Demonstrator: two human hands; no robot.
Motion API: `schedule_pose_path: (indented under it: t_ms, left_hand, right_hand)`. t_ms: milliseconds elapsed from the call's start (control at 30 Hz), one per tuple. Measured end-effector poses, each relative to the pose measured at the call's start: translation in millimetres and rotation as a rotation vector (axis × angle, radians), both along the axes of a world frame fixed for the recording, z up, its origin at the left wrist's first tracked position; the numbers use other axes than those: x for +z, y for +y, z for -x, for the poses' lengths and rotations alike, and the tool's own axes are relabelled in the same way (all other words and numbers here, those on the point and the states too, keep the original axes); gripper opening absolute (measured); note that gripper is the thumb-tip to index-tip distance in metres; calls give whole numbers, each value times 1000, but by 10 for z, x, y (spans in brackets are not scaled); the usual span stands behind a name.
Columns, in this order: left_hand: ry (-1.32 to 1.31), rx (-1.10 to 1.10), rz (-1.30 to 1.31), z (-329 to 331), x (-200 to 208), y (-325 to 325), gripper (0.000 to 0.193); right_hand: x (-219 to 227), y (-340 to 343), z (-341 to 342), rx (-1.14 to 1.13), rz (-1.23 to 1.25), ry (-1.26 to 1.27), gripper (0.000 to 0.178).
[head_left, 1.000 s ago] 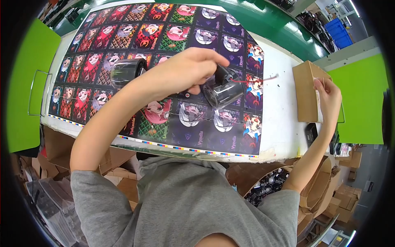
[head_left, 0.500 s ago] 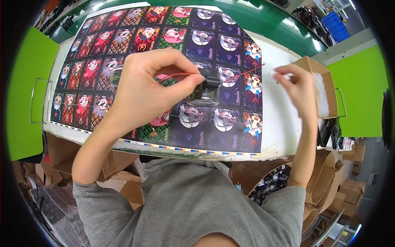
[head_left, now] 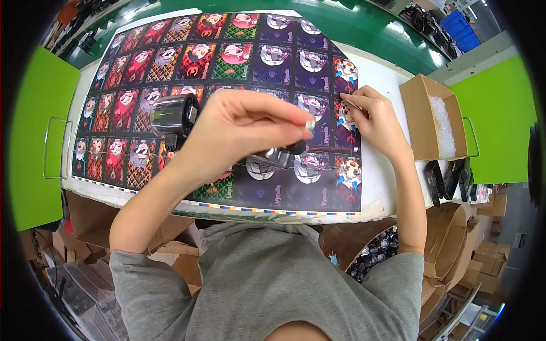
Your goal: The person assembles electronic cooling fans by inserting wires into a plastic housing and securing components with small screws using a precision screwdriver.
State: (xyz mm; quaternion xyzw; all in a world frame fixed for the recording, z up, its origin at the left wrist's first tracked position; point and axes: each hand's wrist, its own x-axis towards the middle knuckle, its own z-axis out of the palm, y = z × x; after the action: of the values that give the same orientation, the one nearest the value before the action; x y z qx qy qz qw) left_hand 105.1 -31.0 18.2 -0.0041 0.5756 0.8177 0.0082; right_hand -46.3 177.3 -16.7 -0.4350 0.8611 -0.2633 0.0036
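My left hand [head_left: 244,128] hovers over the middle of a large printed sheet [head_left: 170,62] of colourful cartoon cards and pinches a small silver piece [head_left: 310,124] at its fingertips. Just under that hand lies a shiny dark cylinder [head_left: 273,157]. A second dark cylinder [head_left: 173,113] stands on the sheet to the left of my wrist. My right hand [head_left: 375,119] rests on the sheet's right edge, its thumb and forefinger pinched on something thin, too small to identify.
The white table [head_left: 387,187] holds an open cardboard box [head_left: 418,122] of white bits at the right, with black flat items [head_left: 449,176] beside it. Green panels stand on both sides. Cardboard boxes and a bin of dark parts [head_left: 372,256] sit below the front edge.
My right hand has come back from the cardboard box to the sheet's right edge. My left hand has drawn nearer and now holds the small silver piece over the dark cylinder.
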Motion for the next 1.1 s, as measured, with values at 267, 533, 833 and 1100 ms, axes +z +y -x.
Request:
schedule_pose_path:
  t_ms: [267, 533, 833, 1100]
  left_hand:
    - [322, -11, 403, 440, -99, 174, 12]
    - [78, -30, 167, 749, -86, 327, 18]
    - [104, 43, 155, 822, -124, 327, 18]
    - [72, 17, 99, 809, -111, 291, 18]
  right_hand:
    - [262, -15, 8, -95, 69, -59, 19]
    - [500, -163, -98, 10, 608, -500, 17]
    - [451, -102, -73, -25, 793, -557, 18]
    - [427, -156, -97, -20, 788, -395, 18]
